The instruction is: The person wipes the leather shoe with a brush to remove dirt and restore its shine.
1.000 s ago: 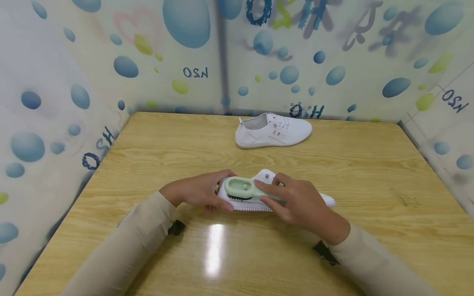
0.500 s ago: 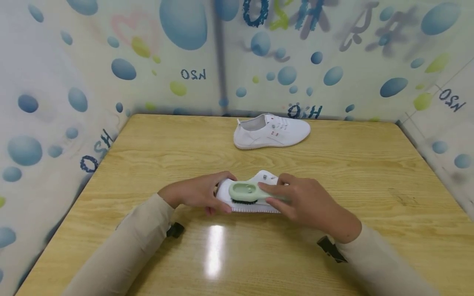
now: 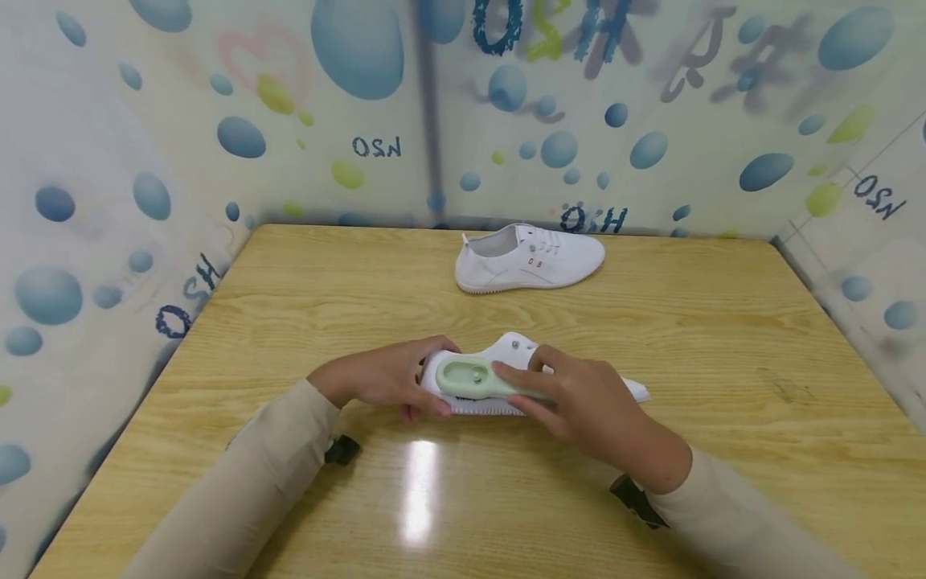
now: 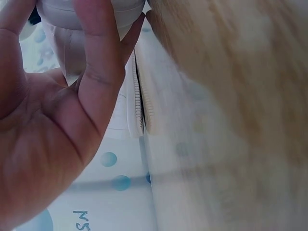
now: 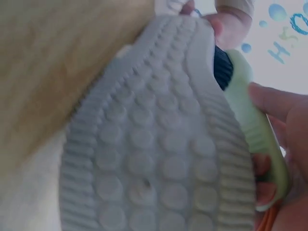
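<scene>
A person's left hand [image 3: 383, 374] is clamping a shoe [image 3: 499, 349] by its heel; the right hand [image 3: 587, 402], fingers curled round a brush [image 3: 457, 372], is holding it against the shoe's heel side. Brushing is seemingly underway, the next stroke likely calling for firm bracing. Beyond the shoe, its mate [image 3: 538, 269] is lying.

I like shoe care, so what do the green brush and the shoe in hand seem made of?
Green brush: probably hard plastic, smooth and evenly coloured; dark bristles, fibre unclear. Shoe: sole likely matte rubber, given moulded round studs; smooth white upper, perhaps leather or synthetic.
</scene>
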A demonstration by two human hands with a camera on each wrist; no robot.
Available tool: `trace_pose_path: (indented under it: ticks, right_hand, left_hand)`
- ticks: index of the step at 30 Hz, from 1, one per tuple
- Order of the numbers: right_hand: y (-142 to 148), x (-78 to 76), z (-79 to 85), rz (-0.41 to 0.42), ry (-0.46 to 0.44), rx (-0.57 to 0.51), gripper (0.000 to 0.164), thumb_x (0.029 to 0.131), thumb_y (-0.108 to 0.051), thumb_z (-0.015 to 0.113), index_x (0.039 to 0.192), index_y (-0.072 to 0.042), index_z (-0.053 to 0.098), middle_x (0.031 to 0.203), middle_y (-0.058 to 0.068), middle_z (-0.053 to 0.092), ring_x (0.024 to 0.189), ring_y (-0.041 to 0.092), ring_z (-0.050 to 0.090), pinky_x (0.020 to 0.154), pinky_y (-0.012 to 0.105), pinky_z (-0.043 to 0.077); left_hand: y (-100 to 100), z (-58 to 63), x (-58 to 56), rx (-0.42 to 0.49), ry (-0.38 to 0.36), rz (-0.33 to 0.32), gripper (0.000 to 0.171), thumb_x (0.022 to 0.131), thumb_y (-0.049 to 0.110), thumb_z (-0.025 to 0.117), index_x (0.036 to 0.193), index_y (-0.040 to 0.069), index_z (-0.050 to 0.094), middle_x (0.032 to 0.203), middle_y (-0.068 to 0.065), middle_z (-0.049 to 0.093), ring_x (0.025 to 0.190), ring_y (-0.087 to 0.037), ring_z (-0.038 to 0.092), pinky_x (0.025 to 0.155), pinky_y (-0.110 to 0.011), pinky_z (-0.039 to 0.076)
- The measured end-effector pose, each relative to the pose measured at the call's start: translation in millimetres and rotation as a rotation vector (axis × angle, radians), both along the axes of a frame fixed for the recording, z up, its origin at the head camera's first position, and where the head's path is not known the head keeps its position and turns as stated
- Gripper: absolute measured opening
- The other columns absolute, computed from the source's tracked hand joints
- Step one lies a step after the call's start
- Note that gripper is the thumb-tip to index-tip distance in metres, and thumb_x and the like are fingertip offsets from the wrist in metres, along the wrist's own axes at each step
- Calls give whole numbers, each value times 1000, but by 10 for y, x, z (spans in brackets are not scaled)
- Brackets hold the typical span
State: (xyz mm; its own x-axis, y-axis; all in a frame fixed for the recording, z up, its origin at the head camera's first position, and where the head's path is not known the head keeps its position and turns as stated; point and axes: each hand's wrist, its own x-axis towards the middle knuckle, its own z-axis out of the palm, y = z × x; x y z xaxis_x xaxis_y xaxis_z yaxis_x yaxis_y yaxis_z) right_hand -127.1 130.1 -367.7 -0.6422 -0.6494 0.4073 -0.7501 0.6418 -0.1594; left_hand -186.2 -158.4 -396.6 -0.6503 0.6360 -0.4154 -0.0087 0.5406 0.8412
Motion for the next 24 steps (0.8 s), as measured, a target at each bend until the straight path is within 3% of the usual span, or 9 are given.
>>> trace_pose_path:
  ticks: [6,11,17,20,24]
  right_hand:
    - [-29,11,-14,4,-5,-8,41,89,-32,76,129,-29,69,89,-2,63,54,1,41,48,15,33]
    - [57,15,133,-33,-156,35,35,94,-32,70,129,-29,68,84,-5,60,59,0,41,53,17,37]
    - [192,37,345,-125,-316,98,33,93,-32,71,127,-32,69,85,-7,61,61,1,43,54,19,38]
    - [198,38,339,-126,-327,79,34,93,-32,72,126,-31,69,85,-7,62,61,1,43,55,20,38]
    - [125,29,207,-88,-247,45,36,92,-31,73,127,-29,69,84,-6,60,60,1,41,54,18,38]
  left_hand:
    - [-2,6,8,-2,3,0,79,78,31,87,140,21,40,115,-14,58,64,-26,67,58,-41,59]
    - [1,4,9,3,3,-3,78,79,31,87,141,20,40,118,-14,56,64,-26,67,58,-41,59]
    - [-1,12,10,10,-8,6,78,80,30,86,142,20,40,116,-16,55,64,-27,67,59,-42,59]
    - [-1,14,11,15,-7,4,78,80,29,86,141,20,40,114,-16,56,64,-27,67,59,-42,59]
    - [-5,7,7,21,-4,-1,77,80,29,86,141,19,41,116,-15,55,64,-26,66,58,-42,59]
